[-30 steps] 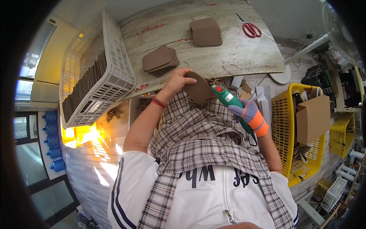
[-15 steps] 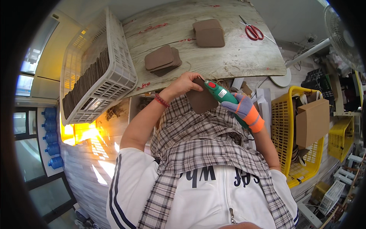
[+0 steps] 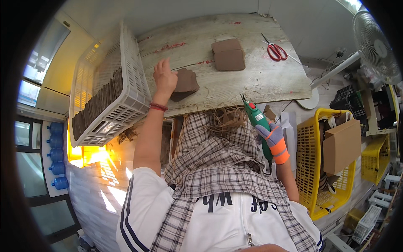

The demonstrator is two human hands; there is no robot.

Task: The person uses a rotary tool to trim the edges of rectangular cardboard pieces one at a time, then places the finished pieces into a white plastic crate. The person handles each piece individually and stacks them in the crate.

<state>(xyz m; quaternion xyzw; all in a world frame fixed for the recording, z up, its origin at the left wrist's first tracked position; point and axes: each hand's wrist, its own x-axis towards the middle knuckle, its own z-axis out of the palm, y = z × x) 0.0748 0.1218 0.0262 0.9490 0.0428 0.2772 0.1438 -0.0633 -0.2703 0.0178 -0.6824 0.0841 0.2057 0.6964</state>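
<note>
My bare left hand (image 3: 165,76), with a red beaded bracelet at the wrist, is over the table's left part, beside a small stack of brown rounded pads (image 3: 184,83). Its fingers are partly spread and I see nothing in them; whether it touches the stack is unclear. My gloved right hand (image 3: 271,136) grips green electric scissors (image 3: 254,114), whose blades point up near the table's front edge. A second stack of brown pads (image 3: 229,55) lies farther back on the table. Thin brown trimmings (image 3: 228,119) are bunched at the table edge above my lap.
On the wooden table (image 3: 268,80) lie red-handled scissors (image 3: 277,52). A white crate (image 3: 136,90) packed with upright brown pads stands at the left. To the right are a yellow basket (image 3: 306,164) with a cardboard box (image 3: 342,147) and a standing fan (image 3: 377,47).
My left hand has let go of the brown pad and moved up and left to the left stack. My right hand has lowered slightly rightward, still holding the electric scissors.
</note>
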